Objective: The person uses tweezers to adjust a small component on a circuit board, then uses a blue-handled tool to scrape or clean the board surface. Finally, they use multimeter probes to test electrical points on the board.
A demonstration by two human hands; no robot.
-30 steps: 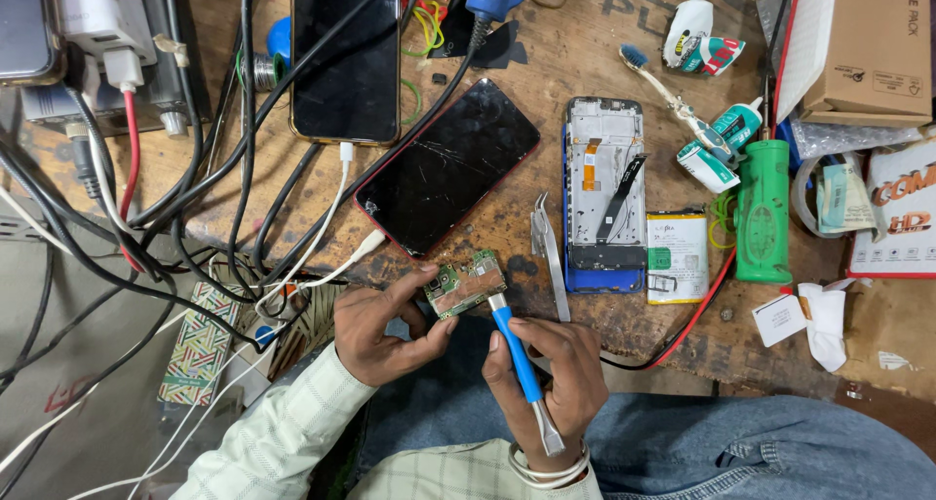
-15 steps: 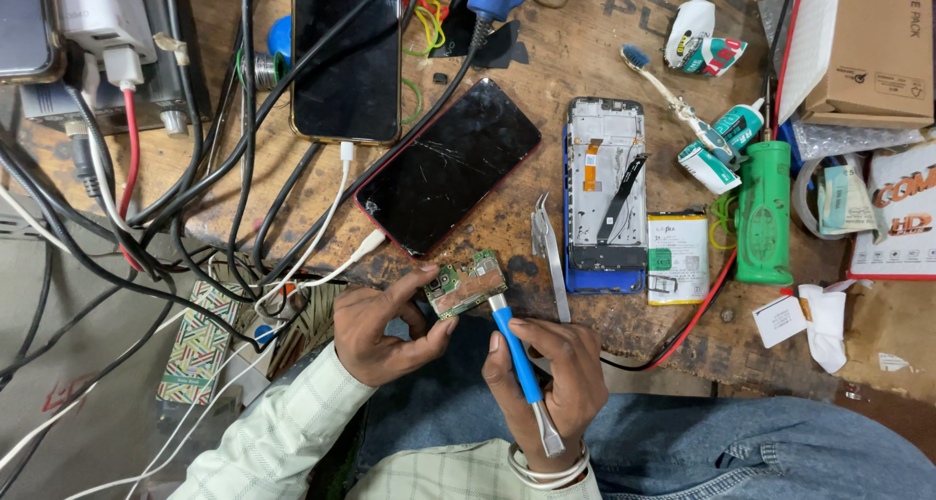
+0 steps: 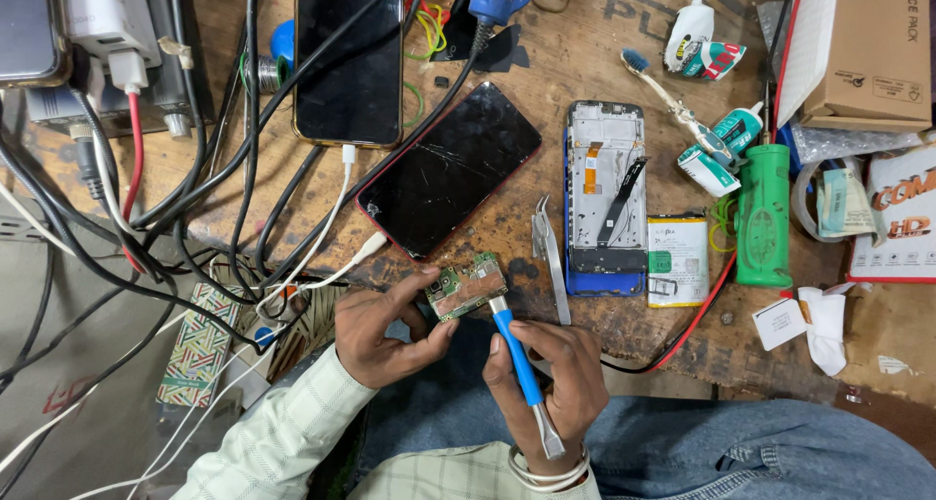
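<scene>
Between our two hands, just over the near edge of the workbench (image 3: 604, 42), we hold a small green circuit board (image 3: 466, 286). Our left hand (image 3: 385, 329) grasps it, thumb and fingers closed on its left end, so the board sits tilted above our lap. Our right hand (image 3: 551, 388) is clenched around a blue-handled tool (image 3: 522, 368); the tool's upper tip touches the board's lower right edge, while its flat metal end points back toward our wrist.

Just beyond the right hand lie steel tweezers (image 3: 548, 256), and past them an opened phone frame (image 3: 606, 193) with a loose flex cable, beside a white battery (image 3: 678, 258). Straight ahead of the left hand rests a phone with a cracked black screen (image 3: 450, 169), tilted, and further out another dark phone (image 3: 349, 57). Black, white and red cables (image 3: 195, 198) tangle to the left of our left hand. Far to the right of the right hand stand a green bottle (image 3: 763, 217) and a toothbrush (image 3: 673, 105).
</scene>
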